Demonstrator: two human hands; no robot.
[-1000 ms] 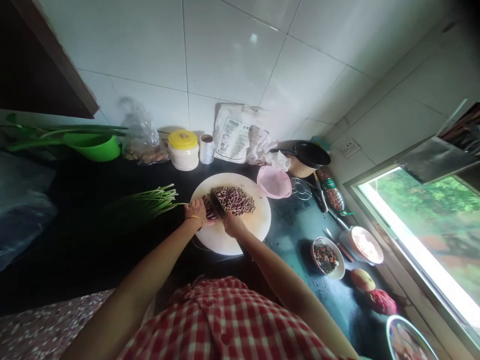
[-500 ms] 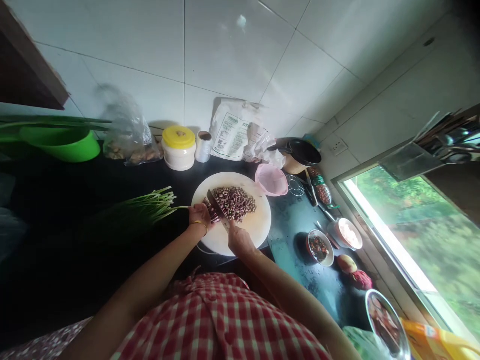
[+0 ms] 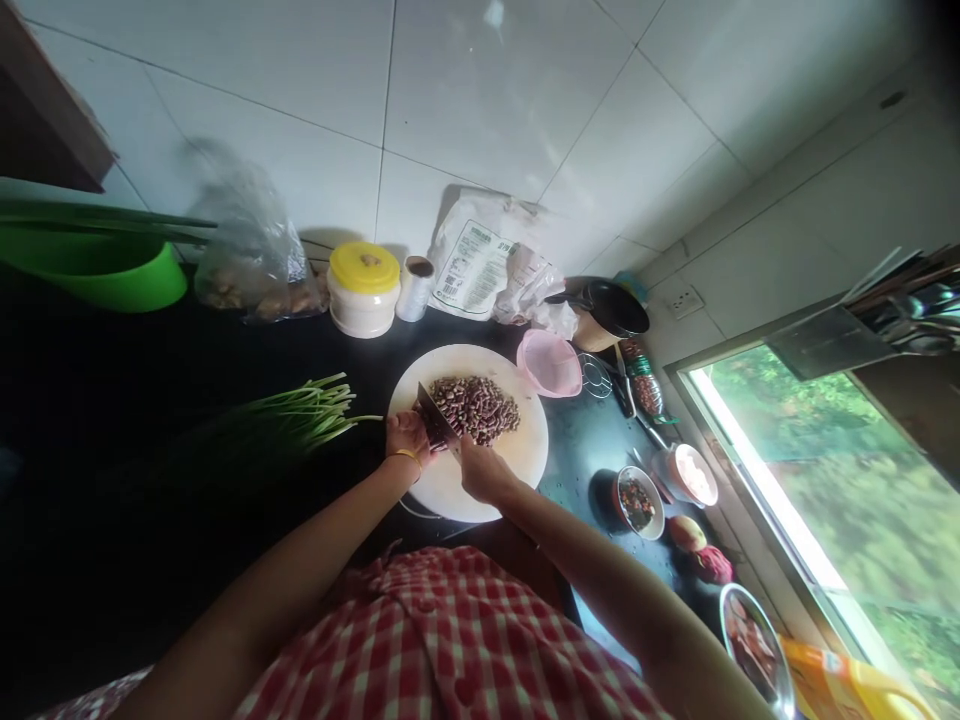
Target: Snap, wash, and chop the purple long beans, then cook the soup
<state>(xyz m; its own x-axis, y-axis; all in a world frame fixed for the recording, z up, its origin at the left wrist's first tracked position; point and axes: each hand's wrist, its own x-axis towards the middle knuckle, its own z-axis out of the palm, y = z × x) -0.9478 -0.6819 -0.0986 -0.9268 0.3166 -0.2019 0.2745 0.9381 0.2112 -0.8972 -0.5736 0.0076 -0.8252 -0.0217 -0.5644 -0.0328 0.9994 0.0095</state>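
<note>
From where I stand, the right hand [image 3: 484,472] grips the kitchen knife [image 3: 436,415] by its handle, the left hand [image 3: 407,434] curls over purple bean pods [image 3: 436,440], apparently steadying them beside the blade, chopped pieces [image 3: 484,410] heaped beyond on the round chopping board [image 3: 517,470].

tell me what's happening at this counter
A person in a red checked shirt is at a round white board. The right hand grips a knife, with a pile of chopped purplish pieces right beside it. The left hand is at the knife's other side; what it holds is mostly hidden. Green stalks lie left of the board.
</note>
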